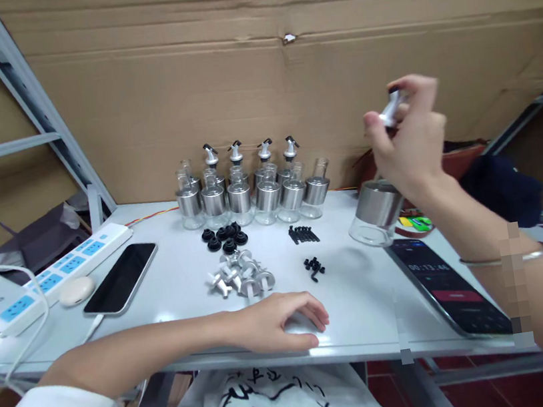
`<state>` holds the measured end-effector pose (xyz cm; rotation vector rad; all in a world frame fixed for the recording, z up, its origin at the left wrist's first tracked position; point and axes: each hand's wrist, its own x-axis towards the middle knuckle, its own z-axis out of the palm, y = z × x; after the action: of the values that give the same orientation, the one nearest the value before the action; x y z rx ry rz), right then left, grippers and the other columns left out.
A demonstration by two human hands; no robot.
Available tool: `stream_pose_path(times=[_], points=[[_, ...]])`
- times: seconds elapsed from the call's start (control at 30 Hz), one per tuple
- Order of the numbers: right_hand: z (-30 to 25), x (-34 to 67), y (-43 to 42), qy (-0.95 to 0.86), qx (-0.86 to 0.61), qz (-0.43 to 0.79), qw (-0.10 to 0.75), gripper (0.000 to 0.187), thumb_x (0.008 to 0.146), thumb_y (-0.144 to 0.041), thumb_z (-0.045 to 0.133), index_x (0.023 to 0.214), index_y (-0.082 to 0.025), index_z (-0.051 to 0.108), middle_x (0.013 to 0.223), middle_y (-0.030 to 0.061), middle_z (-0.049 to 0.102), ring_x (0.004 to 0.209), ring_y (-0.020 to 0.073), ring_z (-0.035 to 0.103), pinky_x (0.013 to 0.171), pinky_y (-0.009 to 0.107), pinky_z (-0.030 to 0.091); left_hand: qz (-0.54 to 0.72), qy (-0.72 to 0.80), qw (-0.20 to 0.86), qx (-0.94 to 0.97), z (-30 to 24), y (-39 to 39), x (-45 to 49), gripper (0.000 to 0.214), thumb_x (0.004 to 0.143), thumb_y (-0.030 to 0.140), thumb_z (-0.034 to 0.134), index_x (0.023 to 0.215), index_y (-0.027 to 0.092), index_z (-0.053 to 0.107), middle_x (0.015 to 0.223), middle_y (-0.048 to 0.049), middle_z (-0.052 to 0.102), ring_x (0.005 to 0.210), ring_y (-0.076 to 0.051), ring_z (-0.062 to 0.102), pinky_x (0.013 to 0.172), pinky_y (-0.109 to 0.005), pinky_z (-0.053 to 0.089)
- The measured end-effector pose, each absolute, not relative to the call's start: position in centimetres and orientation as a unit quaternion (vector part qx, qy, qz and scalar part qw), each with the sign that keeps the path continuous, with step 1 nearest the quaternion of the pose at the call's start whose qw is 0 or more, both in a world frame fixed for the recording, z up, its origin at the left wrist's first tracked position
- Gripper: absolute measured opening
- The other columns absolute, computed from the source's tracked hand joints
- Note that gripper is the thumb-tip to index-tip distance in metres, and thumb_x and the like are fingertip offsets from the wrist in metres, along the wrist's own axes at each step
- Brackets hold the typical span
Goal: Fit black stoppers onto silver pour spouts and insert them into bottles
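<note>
My right hand (411, 140) is raised at the right, its fingers closed around a silver pourer spout (392, 109) with a black tip. Directly below it is a glass bottle (377, 205) with a steel sleeve, slightly tilted; my hand hides its neck, and I cannot tell whether its base touches the table. My left hand (278, 320) rests at the table's front edge, thumb and fingers apart, holding nothing. Beyond it lie silver pourer parts (244, 276), black rubber stoppers (226, 237), small black caps (314, 267) and a row of black flaps (303, 233).
Several steel-sleeved bottles (239, 199) stand at the back, some with pourers fitted. A phone showing a timer (442, 287) lies at right. At left are a power strip (71, 265), another phone (123, 278) and a round white case (77, 291). Cardboard (183, 74) walls the back.
</note>
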<state>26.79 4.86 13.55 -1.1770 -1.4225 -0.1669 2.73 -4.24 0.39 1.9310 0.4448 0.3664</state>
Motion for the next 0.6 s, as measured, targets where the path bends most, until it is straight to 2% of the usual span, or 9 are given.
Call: stream_pose_path(times=[0.1, 0.2, 0.37, 0.47, 0.6], points=[[11.6, 27.9, 7.3, -0.631, -0.525, -0.061, 0.568, 0.04, 0.077, -0.012, 0.047, 0.115, -0.007, 0.056, 0.08, -0.0006, 0.071, 0.057, 0.0015, 0.054, 0.057, 0.03, 0.027, 0.154, 0.183, 0.504, 0.83, 0.4, -4.2, 2.7, 0.021, 0.079, 0.017, 0.059, 0.1, 0.016, 0.058, 0.106, -0.0093, 0.065, 0.1, -0.018, 0.06, 0.091, -0.035, 0.047], [10.1, 28.6, 8.5, -0.64, -0.528, -0.029, 0.558, 0.04, 0.075, -0.01, 0.047, 0.114, -0.005, 0.057, 0.065, -0.0069, 0.065, 0.049, -0.0005, 0.043, 0.055, 0.03, 0.024, 0.161, 0.168, 0.492, 0.839, 0.1, -4.1, 2.7, 0.019, 0.079, 0.016, 0.058, 0.098, 0.016, 0.06, 0.107, -0.0093, 0.064, 0.101, -0.018, 0.059, 0.09, -0.033, 0.047], [9.2, 29.2, 10.0, -0.599, -0.535, -0.021, 0.595, 0.033, 0.069, -0.018, 0.061, 0.1, -0.007, 0.06, 0.059, -0.0076, 0.06, 0.046, 0.0019, 0.038, 0.055, 0.033, 0.019, 0.171, 0.154, 0.492, 0.839, -0.1, -4.0, 2.7, 0.018, 0.079, 0.015, 0.056, 0.096, 0.015, 0.06, 0.107, -0.0108, 0.064, 0.102, -0.019, 0.059, 0.091, -0.034, 0.047], [9.0, 29.2, 10.9, -0.574, -0.556, -0.034, 0.601, 0.031, 0.066, -0.03, 0.065, 0.089, -0.012, 0.056, 0.063, -0.0038, 0.062, 0.049, 0.0038, 0.041, 0.057, 0.033, 0.019, 0.174, 0.15, 0.489, 0.841, -0.2, -3.9, 2.8, 0.016, 0.079, 0.014, 0.055, 0.094, 0.015, 0.06, 0.106, -0.0104, 0.064, 0.101, -0.019, 0.06, 0.092, -0.034, 0.047], [8.9, 29.3, 11.5, -0.55, -0.578, -0.051, 0.601, 0.032, 0.065, -0.04, 0.063, 0.08, -0.016, 0.048, 0.073, 0.0045, 0.064, 0.062, 0.0092, 0.055, 0.058, 0.034, 0.022, 0.184, 0.141, 0.483, 0.844, -0.3, -3.9, 2.8, 0.015, 0.079, 0.014, 0.055, 0.093, 0.015, 0.06, 0.106, -0.0106, 0.064, 0.1, -0.018, 0.06, 0.091, -0.033, 0.048]])
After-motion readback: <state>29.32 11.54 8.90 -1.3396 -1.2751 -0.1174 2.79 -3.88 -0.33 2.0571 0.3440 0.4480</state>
